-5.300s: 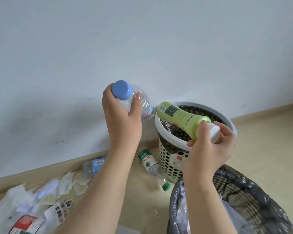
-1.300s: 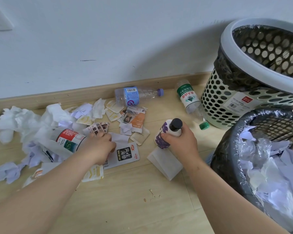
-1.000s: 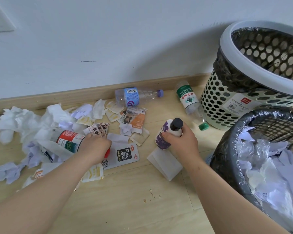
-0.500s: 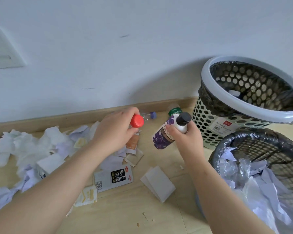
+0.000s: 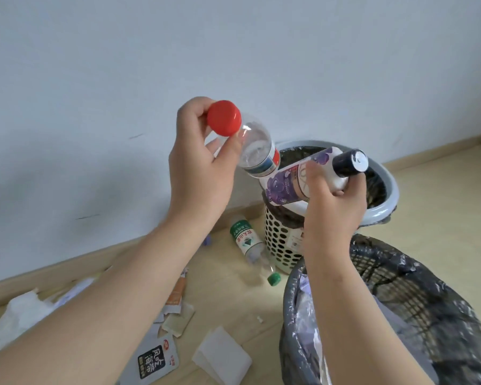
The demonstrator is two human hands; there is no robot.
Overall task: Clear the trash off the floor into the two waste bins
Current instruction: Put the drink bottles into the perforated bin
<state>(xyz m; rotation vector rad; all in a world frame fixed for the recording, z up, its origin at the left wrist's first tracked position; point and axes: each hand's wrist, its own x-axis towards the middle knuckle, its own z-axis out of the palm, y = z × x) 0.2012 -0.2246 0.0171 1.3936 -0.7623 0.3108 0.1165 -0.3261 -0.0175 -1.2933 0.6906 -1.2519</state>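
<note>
Both hands are up around the middle of the frame with 1 bottle each. The left hand (image 5: 200, 168) has its fingers curled round the neck end of a clear plastic bottle (image 5: 257, 154), with the red cap (image 5: 224, 121) facing the camera. The right hand (image 5: 331, 207) grips a white bottle with a purple grape label (image 5: 289, 182) just under its black cap (image 5: 350, 163), holding it tilted over the mouth of the white perforated bin (image 5: 278, 240) against the wall. The 2 bottles overlap from this angle, so I can't tell if they actually touch. The dark mesh bin (image 5: 400, 273) at lower right has a bag liner and white paper (image 5: 303, 301) in it. Down on the floor a green-capped water bottle (image 5: 246, 240) lies just beside the white bin. There's a black-labelled packet (image 5: 153, 362), a folded white paper (image 5: 221, 354) and crumpled tissues (image 5: 20, 309) toward the lower left.
</note>
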